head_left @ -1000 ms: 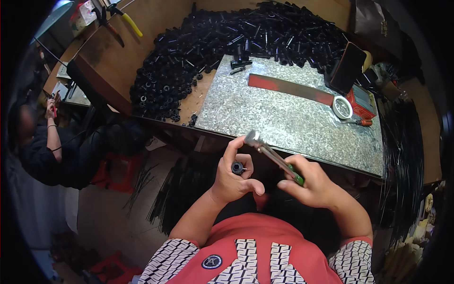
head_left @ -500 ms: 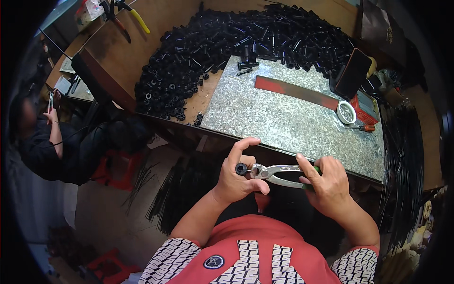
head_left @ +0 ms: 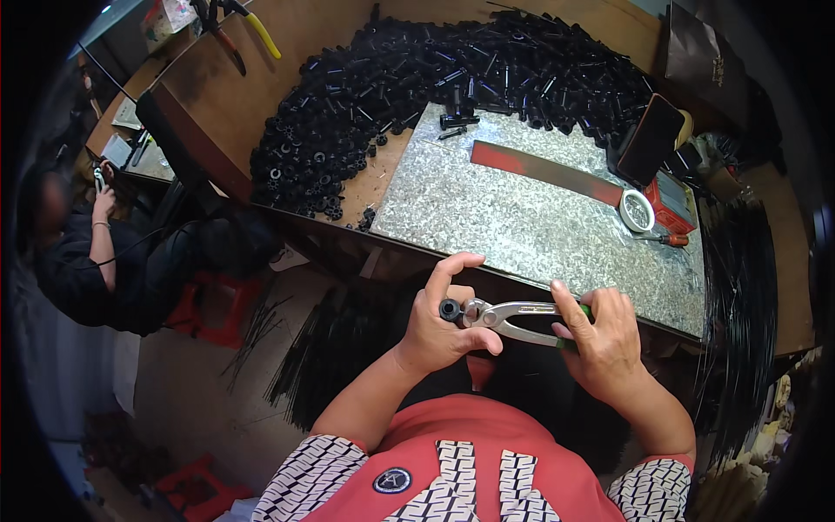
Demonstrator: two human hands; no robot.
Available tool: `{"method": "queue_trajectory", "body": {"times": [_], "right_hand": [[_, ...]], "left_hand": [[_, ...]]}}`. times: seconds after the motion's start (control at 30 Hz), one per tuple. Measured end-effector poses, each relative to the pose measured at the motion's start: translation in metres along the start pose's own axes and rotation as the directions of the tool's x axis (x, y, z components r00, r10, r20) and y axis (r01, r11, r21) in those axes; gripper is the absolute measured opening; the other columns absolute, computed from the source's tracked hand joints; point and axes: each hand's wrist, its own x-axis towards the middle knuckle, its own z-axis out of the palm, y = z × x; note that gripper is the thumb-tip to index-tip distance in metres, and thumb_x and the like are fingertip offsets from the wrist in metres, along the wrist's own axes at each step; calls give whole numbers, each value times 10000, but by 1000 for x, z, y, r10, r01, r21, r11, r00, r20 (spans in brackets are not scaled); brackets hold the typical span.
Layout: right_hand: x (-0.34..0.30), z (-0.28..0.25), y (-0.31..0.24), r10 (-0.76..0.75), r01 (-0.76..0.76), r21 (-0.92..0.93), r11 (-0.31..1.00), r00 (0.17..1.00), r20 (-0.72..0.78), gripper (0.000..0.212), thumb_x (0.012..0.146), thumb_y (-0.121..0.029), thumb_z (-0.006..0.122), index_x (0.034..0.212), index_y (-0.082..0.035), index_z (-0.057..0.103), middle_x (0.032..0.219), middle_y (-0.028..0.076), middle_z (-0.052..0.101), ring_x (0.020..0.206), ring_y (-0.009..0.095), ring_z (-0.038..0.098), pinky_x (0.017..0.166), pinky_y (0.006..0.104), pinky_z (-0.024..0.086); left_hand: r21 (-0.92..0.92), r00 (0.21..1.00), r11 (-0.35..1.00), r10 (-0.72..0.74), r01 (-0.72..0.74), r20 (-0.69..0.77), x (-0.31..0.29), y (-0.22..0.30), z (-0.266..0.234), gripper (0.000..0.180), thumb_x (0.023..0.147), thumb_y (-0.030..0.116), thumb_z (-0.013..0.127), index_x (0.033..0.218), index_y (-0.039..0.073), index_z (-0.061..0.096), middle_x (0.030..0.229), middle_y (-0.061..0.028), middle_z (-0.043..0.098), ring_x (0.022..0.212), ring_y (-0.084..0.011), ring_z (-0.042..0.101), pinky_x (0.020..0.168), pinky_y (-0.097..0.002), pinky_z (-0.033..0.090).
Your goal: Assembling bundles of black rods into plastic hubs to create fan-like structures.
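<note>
My left hand (head_left: 435, 331) grips a small black round part (head_left: 450, 310) with a hole in its end. Its index finger sticks out above and its thumb reaches below the tool's jaws. Closed on the green handles of the silver pincers (head_left: 513, 316) is my right hand (head_left: 609, 334). The pincers' jaws lie right beside the black part, but whether they bite on anything is too small to tell. Both hands hang in front of the table's near edge, over my lap.
A large heap of black parts (head_left: 348, 122) covers the table's far side. On the speckled board (head_left: 487, 226) lie a red-and-dark metal bar (head_left: 544, 171), a white dish (head_left: 637, 210) and a screwdriver (head_left: 674, 240). A phone (head_left: 652, 137) leans at right. Another person (head_left: 113, 252) works at left.
The black part in my left hand has turned or shifted slightly against the jaws. Both hands have moved a touch to the right; the grips look the same.
</note>
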Motion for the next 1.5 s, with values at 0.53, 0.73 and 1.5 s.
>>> {"method": "queue_trajectory", "body": {"times": [0.53, 0.73, 1.5], "right_hand": [[-5, 2, -11, 71, -77, 106, 991, 996, 57, 686, 687, -66, 732, 1327, -77, 484, 791, 95, 446, 678, 252, 462, 602, 369, 364], [-2, -3, 0, -59, 60, -123, 991, 998, 18, 638, 711, -82, 716, 1313, -77, 503, 788, 91, 443, 683, 246, 460, 599, 369, 359], [-6, -2, 1, -4, 0, 37, 999, 994, 109, 539, 794, -110, 653, 1310, -57, 508, 704, 72, 430, 620, 223, 479, 565, 359, 392]], "left_hand": [[183, 977, 981, 102, -68, -187, -2, -2, 15, 923, 586, 488, 804, 1238, -30, 405, 548, 68, 400, 535, 6, 363, 481, -167, 239], [77, 999, 997, 35, -32, -39, 1, -1, 7, 846, 611, 348, 875, 1232, -3, 420, 528, 32, 462, 526, -5, 422, 473, -168, 301], [187, 989, 971, 151, -148, -1, 0, -9, 4, 866, 596, 356, 876, 1228, 3, 400, 547, 48, 439, 518, -10, 419, 469, -165, 302]]}}
